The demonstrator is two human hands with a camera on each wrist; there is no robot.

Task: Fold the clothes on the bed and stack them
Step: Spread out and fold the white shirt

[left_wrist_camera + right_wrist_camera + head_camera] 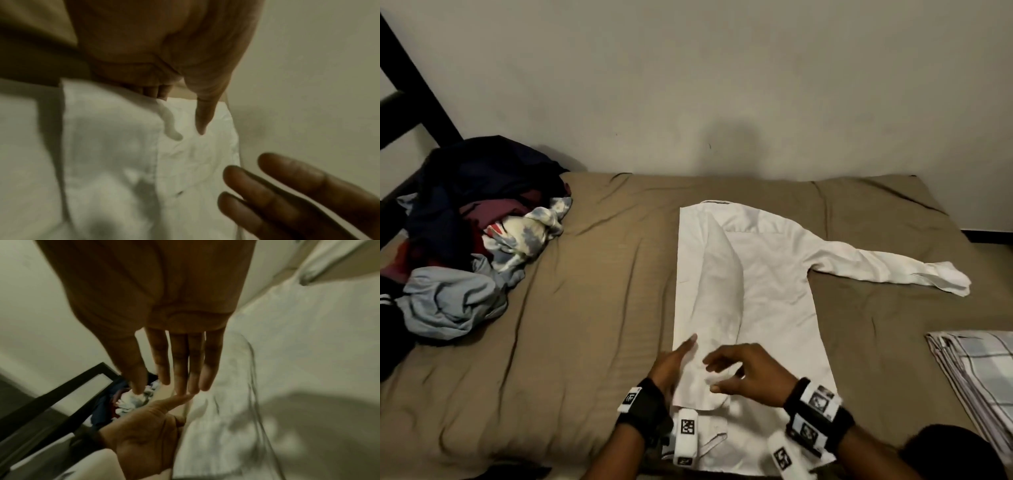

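White dress shirt [739, 291] lay mid-bed with one sleeve folded in, the other [887, 267] outstretched, beneath my flat, empty left hand [671, 366] and loose-fingered, empty right hand [750, 373]; plaid cloth [979, 370] folded, clothes pile [476, 240] remaining.

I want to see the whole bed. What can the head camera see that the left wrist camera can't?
Only the head view shows the pile of unfolded clothes, the shirt's spread-out sleeve and the folded checked cloth. Only the left wrist view shows, close up, the left hand's fingers lying straight on the fabric. Both show the white shirt, the left hand and the right hand, with neither hand gripping it.
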